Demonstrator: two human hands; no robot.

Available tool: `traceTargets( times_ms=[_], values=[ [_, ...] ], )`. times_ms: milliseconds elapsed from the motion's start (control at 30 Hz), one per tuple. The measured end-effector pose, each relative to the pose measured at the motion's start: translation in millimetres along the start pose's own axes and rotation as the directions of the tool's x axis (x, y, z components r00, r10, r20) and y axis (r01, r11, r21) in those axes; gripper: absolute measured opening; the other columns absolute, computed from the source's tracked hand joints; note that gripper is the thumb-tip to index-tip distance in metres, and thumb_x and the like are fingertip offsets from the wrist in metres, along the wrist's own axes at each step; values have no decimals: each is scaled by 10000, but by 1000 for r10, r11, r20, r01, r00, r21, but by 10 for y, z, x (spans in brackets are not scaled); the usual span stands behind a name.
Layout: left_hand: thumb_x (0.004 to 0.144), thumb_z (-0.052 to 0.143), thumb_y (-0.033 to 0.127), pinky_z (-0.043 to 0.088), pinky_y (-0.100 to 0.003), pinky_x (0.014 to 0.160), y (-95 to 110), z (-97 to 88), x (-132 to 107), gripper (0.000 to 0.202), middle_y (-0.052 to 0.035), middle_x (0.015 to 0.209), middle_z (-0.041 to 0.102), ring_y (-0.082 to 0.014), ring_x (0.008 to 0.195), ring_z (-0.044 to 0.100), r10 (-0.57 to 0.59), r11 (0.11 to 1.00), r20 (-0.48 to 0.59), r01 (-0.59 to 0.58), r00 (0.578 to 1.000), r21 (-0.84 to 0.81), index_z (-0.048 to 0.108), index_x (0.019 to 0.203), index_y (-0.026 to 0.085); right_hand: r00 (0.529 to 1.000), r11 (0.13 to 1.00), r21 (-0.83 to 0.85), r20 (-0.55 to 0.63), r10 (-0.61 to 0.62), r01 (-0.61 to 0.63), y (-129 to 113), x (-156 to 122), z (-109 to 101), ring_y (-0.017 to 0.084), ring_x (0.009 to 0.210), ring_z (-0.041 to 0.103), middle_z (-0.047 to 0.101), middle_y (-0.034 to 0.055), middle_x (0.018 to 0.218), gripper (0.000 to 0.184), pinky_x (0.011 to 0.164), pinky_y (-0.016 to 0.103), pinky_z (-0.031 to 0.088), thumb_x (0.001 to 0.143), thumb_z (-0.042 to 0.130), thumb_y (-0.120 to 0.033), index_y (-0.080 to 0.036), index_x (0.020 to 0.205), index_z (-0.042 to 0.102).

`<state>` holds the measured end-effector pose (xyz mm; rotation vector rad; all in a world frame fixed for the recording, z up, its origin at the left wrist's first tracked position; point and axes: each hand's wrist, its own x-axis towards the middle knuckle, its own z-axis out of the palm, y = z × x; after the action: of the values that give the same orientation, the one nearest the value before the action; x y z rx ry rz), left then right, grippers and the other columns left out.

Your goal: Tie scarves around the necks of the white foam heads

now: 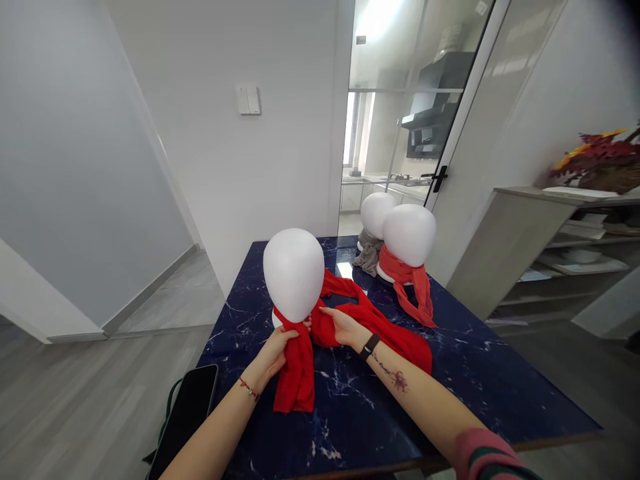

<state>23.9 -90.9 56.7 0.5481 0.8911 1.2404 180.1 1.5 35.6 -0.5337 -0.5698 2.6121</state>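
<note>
A smooth white mannequin head [294, 273] stands upright on the dark blue marbled table [345, 407]. Round its neck goes a bright red scarf [295, 380], one end hanging toward me and the longer part lying on the table to the right. My left hand [275, 350] is closed on the hanging end, just below the head's chin. At the neck's right side, my right hand [340, 327] grips the other part of the scarf, its fingertips partly hidden in the cloth.
Behind on the right stand two more white mannequin heads, one with a coral scarf [415, 300], one with a grey scarf [369, 257]. A black phone [187, 407] lies at the table's left edge. Beyond are a glass door [400, 120] and a shelf unit [530, 253].
</note>
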Motion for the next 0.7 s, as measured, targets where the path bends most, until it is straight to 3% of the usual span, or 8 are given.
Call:
traceTargets(
  times_ms=[267,433,600,700],
  values=[
    [549,705,82,483,-312,865,-251,41,88,314,-88,932,722,-203,878,664,252,966,-97,-244,963,88,699,860,120,1000,999,-41,-20,-20,19,36,7,-34,147,667,635,663,90,783,298,778,305,480,924,341,-309,-101,904,553],
    [575,701,121,474,-330,881,-314,6,84,304,-94,900,725,-212,873,669,243,969,-82,-238,967,63,692,879,120,994,994,-102,-100,-40,29,-13,-114,19,157,747,657,676,103,825,274,824,318,477,919,383,-272,-77,998,560],
    [565,708,117,480,-335,866,-315,-19,100,354,-98,880,728,-222,860,673,216,975,-92,-211,972,65,685,918,116,977,940,-339,-210,-45,-30,-112,-497,143,153,745,649,678,85,854,260,778,312,488,880,505,-300,-90,1013,585],
    [551,718,113,484,-341,861,-314,-12,99,356,-105,897,726,-231,872,671,212,976,-94,-207,973,63,688,906,113,980,797,-604,-153,-127,10,-141,-831,196,132,745,615,660,48,852,277,719,258,472,812,608,-351,-106,941,616]
  ],
)
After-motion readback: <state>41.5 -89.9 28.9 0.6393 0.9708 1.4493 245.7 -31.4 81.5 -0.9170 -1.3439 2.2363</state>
